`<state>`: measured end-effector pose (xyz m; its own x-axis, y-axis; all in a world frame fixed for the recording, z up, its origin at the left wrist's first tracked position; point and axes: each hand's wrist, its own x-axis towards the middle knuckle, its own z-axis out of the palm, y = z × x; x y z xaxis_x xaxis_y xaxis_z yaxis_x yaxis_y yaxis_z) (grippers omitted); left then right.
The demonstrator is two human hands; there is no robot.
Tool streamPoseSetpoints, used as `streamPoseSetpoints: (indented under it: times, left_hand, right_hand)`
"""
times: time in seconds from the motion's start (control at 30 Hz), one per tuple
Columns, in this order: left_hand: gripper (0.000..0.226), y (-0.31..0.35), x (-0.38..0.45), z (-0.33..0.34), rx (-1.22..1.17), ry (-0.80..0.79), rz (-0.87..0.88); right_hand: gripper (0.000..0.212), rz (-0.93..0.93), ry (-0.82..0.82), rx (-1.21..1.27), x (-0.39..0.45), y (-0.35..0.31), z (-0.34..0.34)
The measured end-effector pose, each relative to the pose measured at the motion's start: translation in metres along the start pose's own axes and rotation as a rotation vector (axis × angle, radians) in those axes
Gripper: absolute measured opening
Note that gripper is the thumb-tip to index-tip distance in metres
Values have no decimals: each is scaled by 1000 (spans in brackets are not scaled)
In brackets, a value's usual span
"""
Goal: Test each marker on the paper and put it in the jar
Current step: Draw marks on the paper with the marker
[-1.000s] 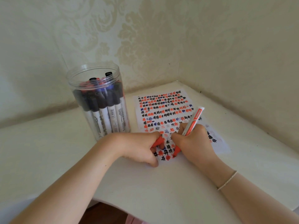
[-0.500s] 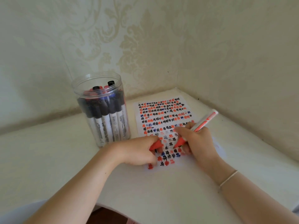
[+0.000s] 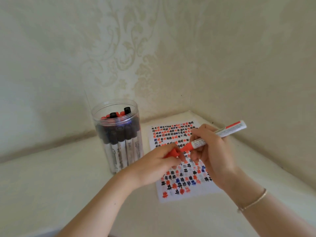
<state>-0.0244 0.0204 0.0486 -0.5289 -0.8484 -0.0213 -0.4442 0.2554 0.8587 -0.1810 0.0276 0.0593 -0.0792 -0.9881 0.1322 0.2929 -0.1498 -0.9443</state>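
Note:
My right hand (image 3: 214, 151) grips a red marker (image 3: 227, 130) with a white barrel, held above the paper with its red tip end pointing left. My left hand (image 3: 159, 165) pinches the red cap (image 3: 172, 153) right at that tip; cap and tip look just touching. The paper (image 3: 179, 168) lies flat on the table, covered with rows of red, black and blue marks. A clear plastic jar (image 3: 118, 134) stands upright left of the paper, packed with several markers, caps up.
The white table (image 3: 51, 185) sits in a corner, with patterned walls (image 3: 256, 65) close behind and to the right. A thin bracelet (image 3: 253, 200) is on my right wrist. The jar has no lid on.
My right hand lifted the marker off the paper and turned it level. The left hand brought the red cap up to the marker's tip. The camera tilted up a little.

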Motion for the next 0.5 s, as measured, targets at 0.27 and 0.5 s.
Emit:
streamPoseSetpoints:
  times: [0.27,0.5]
  left_hand:
    - [21,13,-1,2,-75,-17,76]
    - [17,2,3,6,-181,152,13]
  right_hand:
    - [31,82,-26,-183,3,12,10]
    - [21,214,-15,-194,17,11,7]
